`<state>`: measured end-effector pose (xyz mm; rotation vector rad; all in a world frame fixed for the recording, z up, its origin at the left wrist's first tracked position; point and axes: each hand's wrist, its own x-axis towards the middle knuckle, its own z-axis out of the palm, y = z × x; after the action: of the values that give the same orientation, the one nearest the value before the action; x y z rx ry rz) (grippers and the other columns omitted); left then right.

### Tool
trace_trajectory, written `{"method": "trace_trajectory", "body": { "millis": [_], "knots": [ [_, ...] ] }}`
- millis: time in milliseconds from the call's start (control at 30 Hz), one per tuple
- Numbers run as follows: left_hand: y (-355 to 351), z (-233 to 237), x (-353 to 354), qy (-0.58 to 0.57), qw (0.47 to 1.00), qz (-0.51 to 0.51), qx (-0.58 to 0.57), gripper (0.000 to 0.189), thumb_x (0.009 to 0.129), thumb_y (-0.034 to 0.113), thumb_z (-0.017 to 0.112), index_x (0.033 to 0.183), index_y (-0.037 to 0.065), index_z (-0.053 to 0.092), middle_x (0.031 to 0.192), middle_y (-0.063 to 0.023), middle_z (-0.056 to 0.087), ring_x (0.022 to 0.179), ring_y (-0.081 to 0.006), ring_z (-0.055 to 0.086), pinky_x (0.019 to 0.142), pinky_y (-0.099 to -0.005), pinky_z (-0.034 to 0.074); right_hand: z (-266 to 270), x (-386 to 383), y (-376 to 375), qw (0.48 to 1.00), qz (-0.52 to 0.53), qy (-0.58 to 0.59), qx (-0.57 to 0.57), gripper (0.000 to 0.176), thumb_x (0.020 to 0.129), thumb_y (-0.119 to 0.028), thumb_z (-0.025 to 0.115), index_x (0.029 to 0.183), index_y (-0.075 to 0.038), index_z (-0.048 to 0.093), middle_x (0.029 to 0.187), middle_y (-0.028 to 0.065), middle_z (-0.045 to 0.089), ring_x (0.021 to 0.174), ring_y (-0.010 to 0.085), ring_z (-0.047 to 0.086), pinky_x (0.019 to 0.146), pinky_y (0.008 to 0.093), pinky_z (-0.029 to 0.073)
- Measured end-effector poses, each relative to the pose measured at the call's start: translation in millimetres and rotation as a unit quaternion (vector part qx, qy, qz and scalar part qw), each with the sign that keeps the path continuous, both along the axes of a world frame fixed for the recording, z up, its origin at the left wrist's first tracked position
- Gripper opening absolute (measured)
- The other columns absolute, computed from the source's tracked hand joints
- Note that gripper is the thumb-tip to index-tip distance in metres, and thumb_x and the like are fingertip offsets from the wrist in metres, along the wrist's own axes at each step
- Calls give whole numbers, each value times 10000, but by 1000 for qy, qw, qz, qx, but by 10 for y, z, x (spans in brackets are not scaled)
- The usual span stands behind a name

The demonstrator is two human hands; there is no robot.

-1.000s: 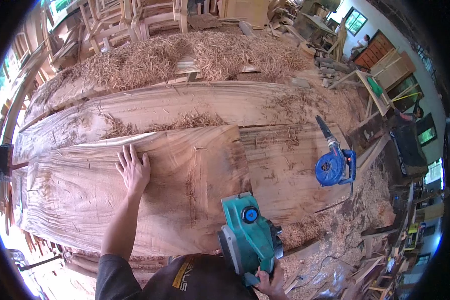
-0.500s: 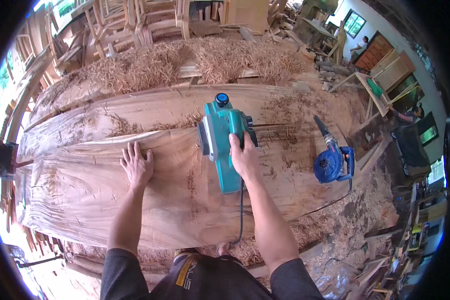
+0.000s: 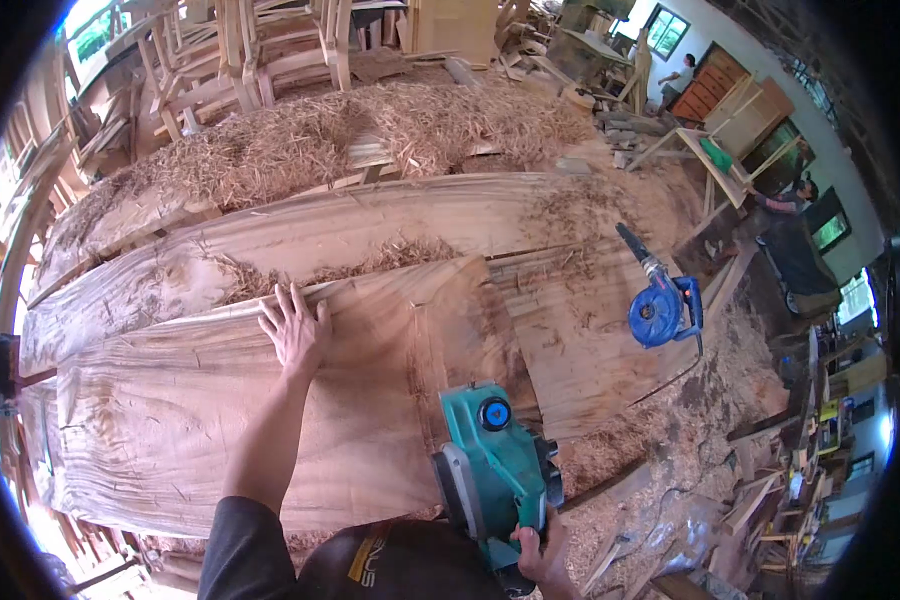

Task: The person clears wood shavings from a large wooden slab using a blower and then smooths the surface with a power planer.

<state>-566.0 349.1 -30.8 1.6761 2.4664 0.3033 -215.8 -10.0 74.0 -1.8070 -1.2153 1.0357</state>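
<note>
My right hand (image 3: 542, 548) is wrapped round the rear handle of a teal power planer (image 3: 497, 455), low in the view and close to my body. The planer lies over the near right edge of a wide wooden slab (image 3: 220, 420). On the slab's far edge rests my left hand (image 3: 298, 328), flat with its fingers spread and holding nothing. Curled shavings lie along that edge. Right of the slab, a blue blower (image 3: 662, 308) with a black nozzle sits on another board (image 3: 580, 330).
Heaped shavings (image 3: 290, 135) cover the far side, with wooden chair frames (image 3: 260, 60) behind. Wood scraps and a slanted wooden frame (image 3: 715, 165) stand at the upper right. Two people are in the background, one by a brown cabinet (image 3: 708, 85). Shavings litter the floor at right.
My right hand has drawn the planer back toward my body from the slab's far side. My left hand sits slightly further right, still spread. The camera view has shifted.
</note>
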Motion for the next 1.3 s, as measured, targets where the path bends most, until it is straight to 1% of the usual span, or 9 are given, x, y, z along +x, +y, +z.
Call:
{"method": "trace_trajectory", "body": {
  "millis": [300, 333, 467, 533, 767, 833, 900, 967, 1300],
  "knots": [
    [12, -45, -23, 21, 1000, -4, -8, 708, 1028, 524, 395, 1624, 165, 266, 1688, -179, 197, 1538, -486, 123, 1244, -605, 99, -29, -480, 1599, 984, 22, -65, 164, 345, 1002, -197, 573, 1272, 19, 583, 765, 46, 620, 641, 123, 622, 597, 297, 510],
    [45, -54, -13, 23, 1000, -3, -8, 706, 1026, 524, 398, 1621, 165, 275, 1686, -175, 204, 1538, -483, 127, 1245, -602, 101, 26, -539, 1869, 991, 8, -40, 130, 447, 994, -280, 629, 1338, -1, 570, 932, 220, 709, 827, 352, 728, 732, 421, 558],
    [3, 64, 37, 21, 1000, 2, 2, 695, 1017, 527, 421, 1606, 173, 320, 1678, -157, 244, 1541, -458, 147, 1245, -591, 113, -31, -643, 2946, 986, 23, -46, 159, 496, 1019, -437, 561, 1319, -43, 584, 935, 276, 705, 886, 484, 682, 758, 528, 539],
    [-32, 122, 22, 12, 1000, 5, -3, 693, 1015, 527, 428, 1604, 178, 326, 1677, -153, 251, 1542, -451, 150, 1243, -589, 120, -118, -667, 3097, 983, 16, -45, 175, 430, 1023, -369, 579, 1291, -33, 587, 763, 137, 644, 693, 272, 631, 632, 400, 505],
    [-38, 33, -35, 0, 1000, -15, 16, 708, 1014, 535, 424, 1599, 146, 333, 1671, -174, 255, 1538, -463, 153, 1230, -607, 128, 35, -525, 1542, 993, -3, -27, 113, 434, 1017, -283, 595, 1353, -11, 556, 746, 46, 622, 658, 129, 612, 610, 319, 495],
    [-29, 17, -56, 9, 1000, -19, 18, 711, 1016, 532, 421, 1602, 141, 325, 1670, -185, 250, 1538, -469, 148, 1232, -609, 122, -61, -390, 854, 993, 5, -59, 99, 400, 991, -200, 580, 1327, 17, 562, 753, 47, 638, 690, 132, 621, 657, 306, 521],
    [-51, 22, -25, 6, 1000, -21, 18, 714, 1019, 528, 416, 1605, 133, 315, 1670, -195, 240, 1540, -475, 136, 1236, -613, 109, -235, -188, 166, 995, 28, -95, 24, 548, 967, -285, 613, 1373, 70, 519, 922, 216, 695, 821, 343, 706, 734, 418, 549],
    [-39, 13, -24, 5, 1000, -18, 24, 716, 1020, 526, 417, 1606, 127, 312, 1670, -200, 237, 1539, -479, 132, 1237, -616, 103, 38, -258, -73, 999, -15, 21, -41, 527, 960, -230, 601, 1381, 74, 513, 914, 158, 681, 820, 241, 682, 727, 377, 541],
    [-29, -37, -12, -1, 1000, -16, 19, 729, 1019, 525, 386, 1609, 108, 294, 1675, -202, 217, 1534, -500, 112, 1238, -619, 97, 24, -617, 1413, 993, 9, 8, 118, 339, 1028, -214, 537, 1246, 44, 564, 685, 33, 575, 620, 124, 579, 588, 298, 476]
  ]
}}
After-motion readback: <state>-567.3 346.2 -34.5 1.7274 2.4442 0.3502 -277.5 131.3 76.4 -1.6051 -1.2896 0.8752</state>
